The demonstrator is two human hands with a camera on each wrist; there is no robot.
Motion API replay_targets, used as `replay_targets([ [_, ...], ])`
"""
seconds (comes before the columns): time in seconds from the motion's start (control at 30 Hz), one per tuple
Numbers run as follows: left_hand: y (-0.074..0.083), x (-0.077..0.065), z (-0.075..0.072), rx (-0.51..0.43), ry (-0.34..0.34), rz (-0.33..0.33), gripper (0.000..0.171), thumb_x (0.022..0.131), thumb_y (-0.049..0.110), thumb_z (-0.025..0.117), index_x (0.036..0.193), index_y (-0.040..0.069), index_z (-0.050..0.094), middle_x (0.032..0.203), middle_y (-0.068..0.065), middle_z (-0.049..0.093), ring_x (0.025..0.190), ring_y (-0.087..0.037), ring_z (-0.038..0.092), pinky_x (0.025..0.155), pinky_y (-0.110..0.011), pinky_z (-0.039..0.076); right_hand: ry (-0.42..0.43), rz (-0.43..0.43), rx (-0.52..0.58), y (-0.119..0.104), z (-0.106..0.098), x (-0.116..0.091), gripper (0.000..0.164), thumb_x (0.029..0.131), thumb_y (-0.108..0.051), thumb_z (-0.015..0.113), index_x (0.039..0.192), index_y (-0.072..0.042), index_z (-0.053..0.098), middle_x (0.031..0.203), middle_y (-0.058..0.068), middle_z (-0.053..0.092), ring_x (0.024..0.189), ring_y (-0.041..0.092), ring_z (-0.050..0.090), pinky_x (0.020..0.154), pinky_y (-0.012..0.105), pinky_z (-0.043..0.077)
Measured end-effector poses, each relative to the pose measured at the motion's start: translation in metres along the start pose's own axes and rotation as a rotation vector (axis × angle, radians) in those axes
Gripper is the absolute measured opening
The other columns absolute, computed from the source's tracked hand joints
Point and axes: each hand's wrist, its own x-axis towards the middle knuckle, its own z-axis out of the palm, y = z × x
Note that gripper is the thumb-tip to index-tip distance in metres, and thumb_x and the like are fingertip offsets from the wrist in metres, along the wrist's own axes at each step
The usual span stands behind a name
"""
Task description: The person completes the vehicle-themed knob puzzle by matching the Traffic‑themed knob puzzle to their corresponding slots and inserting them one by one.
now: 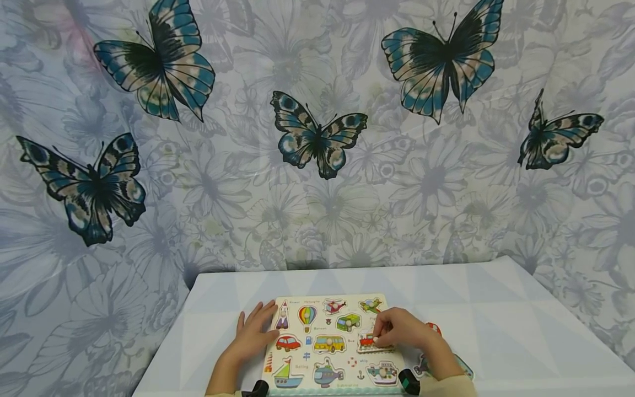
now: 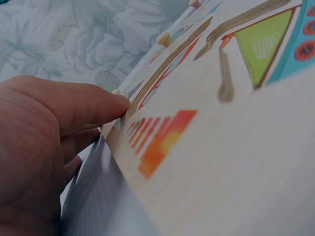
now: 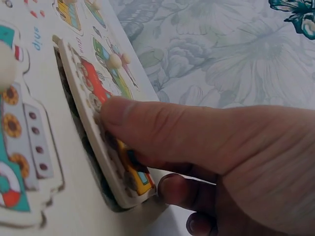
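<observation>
A wooden vehicle puzzle board [image 1: 310,380] lies on the table. My right hand [image 1: 404,331] is over its right side and pinches the red train piece [image 1: 366,343] between thumb and fingers. In the right wrist view the train piece [image 3: 93,81] sits slightly raised and tilted over its recess, its thick pale edge showing. My left hand [image 1: 252,333] rests at the board's left edge, fingers spread and fairly straight. In the left wrist view its thumb [image 2: 93,105] lies on the board's edge beside the orange-striped print. The car piece [image 1: 288,343] is nearest to it.
Other knobbed pieces sit in the board, among them a yellow bus [image 1: 329,344], a ship [image 1: 382,374] and a sailboat [image 1: 288,375]. Partly hidden by my right forearm, colourful items [image 1: 463,366] lie right of the board. A butterfly-print cloth [image 1: 317,220] hangs behind the table [image 1: 238,292].
</observation>
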Motion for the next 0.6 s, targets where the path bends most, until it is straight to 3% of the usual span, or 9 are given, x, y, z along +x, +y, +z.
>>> replay_targets([
  [0.6,-0.0011,-0.0001,0.0009,-0.001,0.007,0.011,0.065,0.084,0.015,0.072,0.145,0.007,0.051,0.160,-0.010,0.039,0.153,-0.042,0.018,0.117,-0.069,-0.014,-0.028,0.001,0.000,-0.0009,0.0031,-0.0006,0.012,0.080,-0.006,0.079,0.085,-0.001,0.070,0.071,0.017,0.066,0.057,0.003,0.052,0.053,0.020,0.045],
])
